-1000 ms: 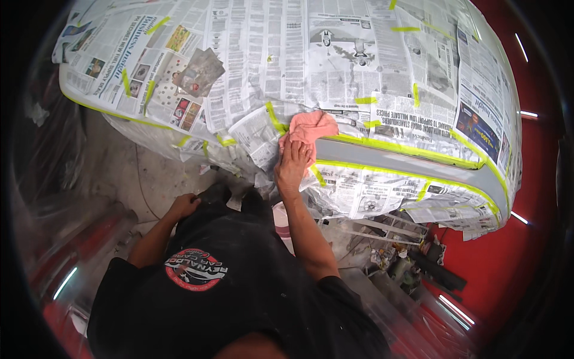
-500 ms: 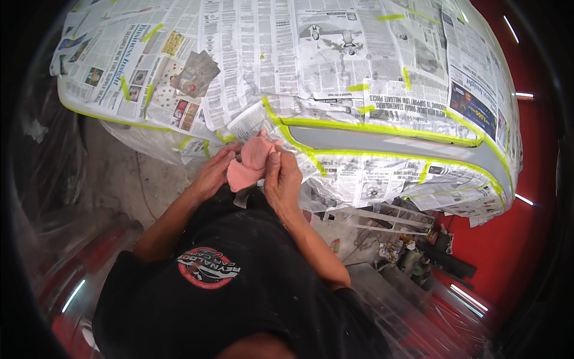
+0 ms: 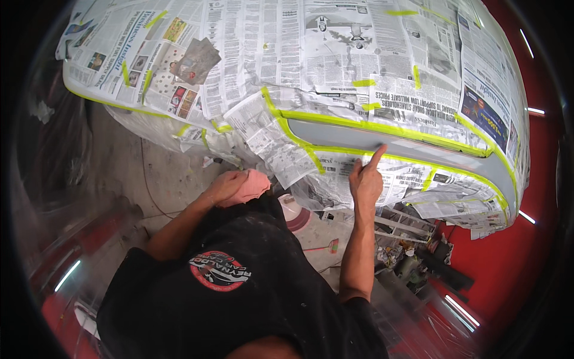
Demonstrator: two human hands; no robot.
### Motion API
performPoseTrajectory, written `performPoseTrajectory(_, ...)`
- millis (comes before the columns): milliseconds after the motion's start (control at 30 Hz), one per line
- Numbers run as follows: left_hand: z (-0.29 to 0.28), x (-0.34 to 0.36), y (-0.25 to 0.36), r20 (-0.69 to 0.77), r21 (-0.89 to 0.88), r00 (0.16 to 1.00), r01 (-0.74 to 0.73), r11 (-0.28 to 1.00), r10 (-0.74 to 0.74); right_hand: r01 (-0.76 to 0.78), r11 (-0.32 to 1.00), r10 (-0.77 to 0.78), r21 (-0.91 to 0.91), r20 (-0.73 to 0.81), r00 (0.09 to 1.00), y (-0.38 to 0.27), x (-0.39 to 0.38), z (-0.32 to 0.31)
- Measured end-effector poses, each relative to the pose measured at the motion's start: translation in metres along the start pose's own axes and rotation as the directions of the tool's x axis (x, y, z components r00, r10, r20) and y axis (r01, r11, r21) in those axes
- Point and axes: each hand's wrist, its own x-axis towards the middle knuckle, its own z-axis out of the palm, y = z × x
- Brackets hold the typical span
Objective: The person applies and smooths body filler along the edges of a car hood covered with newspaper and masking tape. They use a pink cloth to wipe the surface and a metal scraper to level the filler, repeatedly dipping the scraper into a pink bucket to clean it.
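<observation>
Left hand (image 3: 222,186), centre of the frame, has its grip clamped on a pink cloth (image 3: 252,186). The cloth is bunched, with a wad bulging out on the right of the fingers; bunching probably keeps it compact in one hand and off the bodywork, which it sits just below.

Right hand (image 3: 367,184), right of centre, grip apart and holding nothing: index finger extended, thumb clear of it, other fingers curled. Index tip is at the lower edge of the bare grey strip (image 3: 335,136); contact likely, but cannot tell for sure. The single straight finger seems to suit the narrow strip, keeping the rest of the hand over the paper below.

Yellow-green tape (image 3: 323,118) borders the strip above and below, presumably marking off the exposed part. Newspaper sheets (image 3: 257,54) cover the bodywork around it across the top of the frame, likely as a shield; short tape tabs (image 3: 363,83) apparently hold sheets down. Small grey-brown sheets (image 3: 198,63) lie loose on the newspaper, upper left, maybe parked within reach. Round tub (image 3: 293,214) on the floor, below centre, partly hidden by the person's body; contents unclear.
</observation>
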Motion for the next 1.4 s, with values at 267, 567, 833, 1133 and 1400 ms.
performPoseTrajectory(267, -0.001, -0.024, -0.045, 0.004, 0.129, 0.997, 0.076, 0.989, -0.077, 0.197, 0.965, -0.163, -0.171, 0.197, 0.967, -0.041, 0.008, 0.057)
performPoseTrajectory(567, -0.026, -0.038, -0.065, -0.077, 0.092, 0.993, 0.096, 0.991, -0.089, 0.304, 0.922, -0.21, -0.241, 0.347, 0.914, -0.081, -0.003, 0.08)
performPoseTrajectory(833, -0.052, -0.044, -0.074, -0.062, -0.061, 0.978, 0.193, 0.979, -0.197, -0.029, 0.862, 0.042, -0.506, 0.013, 0.999, 0.003, 0.033, -0.01)
performPoseTrajectory(1133, -0.056, -0.043, -0.09, -0.083, -0.043, 0.986, 0.143, 0.989, -0.146, 0.125, 0.908, -0.056, -0.4, 0.182, 0.982, -0.066, 0.009, 0.051)
performPoseTrajectory(1400, -0.049, -0.032, -0.111, -0.085, -0.006, 0.992, 0.095, 0.995, -0.096, 0.253, 0.954, -0.208, -0.158, 0.258, 0.944, -0.094, -0.001, 0.079)
